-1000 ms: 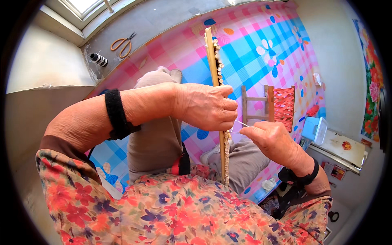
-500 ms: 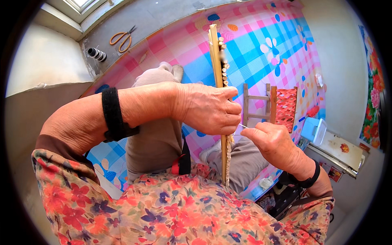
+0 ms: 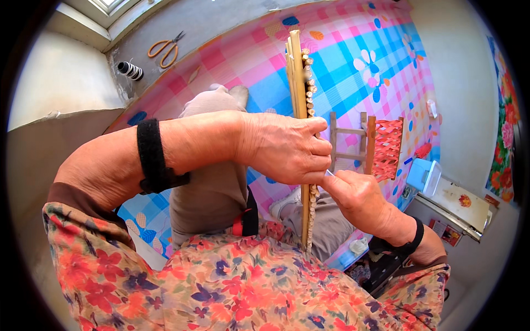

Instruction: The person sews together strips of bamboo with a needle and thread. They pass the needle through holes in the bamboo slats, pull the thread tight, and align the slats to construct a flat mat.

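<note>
A flat panel of straw-coloured plant stalks [image 3: 300, 83] stands nearly edge-on before me, running from far to near. Cut round ends line its right side, and near my lap the edge looks stitched. My left hand [image 3: 292, 149] is closed over the panel's middle, hiding that part of it. Just to the right, close against the left fingers, my right hand [image 3: 356, 196] pinches a thin, pale needle-like thing [image 3: 329, 172]. Most of that thing is covered by the fingers, so its kind is not certain.
A checked, flowered sheet [image 3: 331, 60] spreads below. A low wooden stool [image 3: 388, 149] with a red woven seat lies at right, near a light-blue box [image 3: 424, 174]. On the grey ledge at far left are scissors [image 3: 165, 51] and a thread spool [image 3: 131, 70].
My right hand has moved left and slightly down, up against my left fingers. The thread stretched between the hands no longer shows. Panel and left hand have shifted slightly right.
</note>
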Demonstrator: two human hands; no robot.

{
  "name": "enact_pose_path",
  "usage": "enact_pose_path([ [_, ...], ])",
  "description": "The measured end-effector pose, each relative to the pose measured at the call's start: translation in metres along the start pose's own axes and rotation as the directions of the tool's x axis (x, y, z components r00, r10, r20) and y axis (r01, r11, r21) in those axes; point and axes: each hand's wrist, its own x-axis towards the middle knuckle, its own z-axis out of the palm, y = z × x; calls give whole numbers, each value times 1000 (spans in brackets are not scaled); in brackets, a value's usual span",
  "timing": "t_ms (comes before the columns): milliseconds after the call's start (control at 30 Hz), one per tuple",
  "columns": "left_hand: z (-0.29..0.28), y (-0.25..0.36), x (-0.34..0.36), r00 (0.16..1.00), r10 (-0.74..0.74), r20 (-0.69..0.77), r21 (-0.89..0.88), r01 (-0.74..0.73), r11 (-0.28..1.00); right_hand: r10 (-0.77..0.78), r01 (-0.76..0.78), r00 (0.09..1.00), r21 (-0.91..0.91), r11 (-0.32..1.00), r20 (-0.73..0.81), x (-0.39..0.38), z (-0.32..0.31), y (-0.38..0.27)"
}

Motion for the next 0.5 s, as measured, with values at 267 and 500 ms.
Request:
enact_pose_path([
  [267,-2,-3,2,1000,3,31,-51,-1,999,208,-203,977,97,974,-43,7,11,-25],
  [500,-6,-13,30,1000,13,24,-71,-11,997,458,-427,882,226,876,-112,-15,20,-15],
])
